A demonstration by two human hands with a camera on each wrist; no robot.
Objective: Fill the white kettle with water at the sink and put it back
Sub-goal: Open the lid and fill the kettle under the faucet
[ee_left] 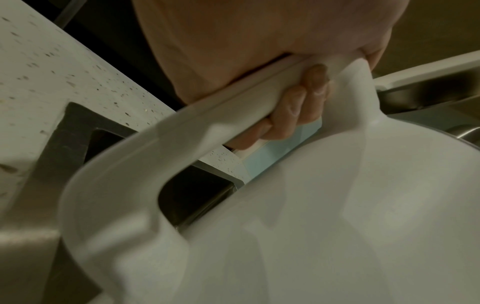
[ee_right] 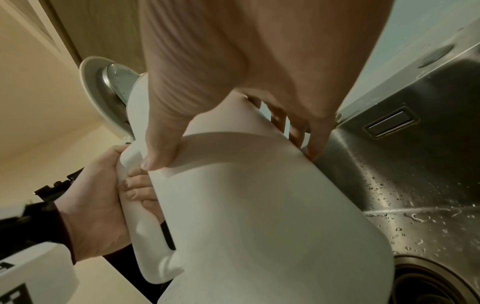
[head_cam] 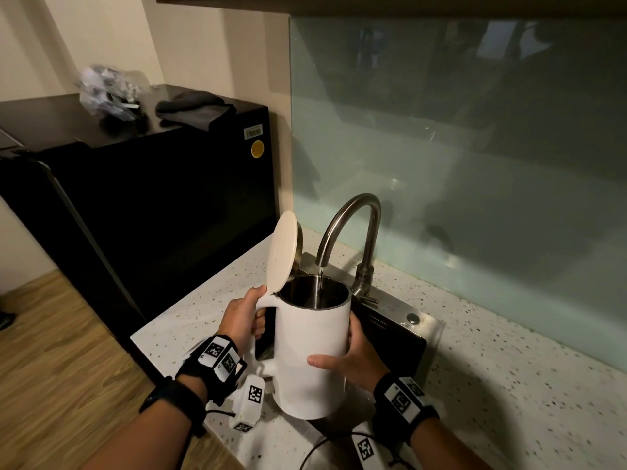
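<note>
The white kettle (head_cam: pixel 312 351) hangs upright over the steel sink (head_cam: pixel 403 322), its lid (head_cam: pixel 283 252) flipped up. A thin stream of water (head_cam: pixel 320 276) runs from the curved faucet (head_cam: pixel 353 212) into the kettle's open mouth. My left hand (head_cam: pixel 251 313) grips the handle (ee_left: pixel 182 131), with its fingers (ee_left: pixel 298 102) curled under it. My right hand (head_cam: pixel 339 359) clasps the kettle body (ee_right: pixel 259 205) from the right, thumb across the front and fingers round the far side. The water level inside is hidden.
A black fridge (head_cam: pixel 152 198) stands left of the speckled counter (head_cam: pixel 509 385), with a dark cloth (head_cam: pixel 195 108) and a plastic bag (head_cam: pixel 108 89) on top. A glass backsplash (head_cam: pixel 475 147) rises behind the faucet. A black cable (head_cam: pixel 315 449) lies near the counter's front edge. The sink wall (ee_right: pixel 415 164) is wet.
</note>
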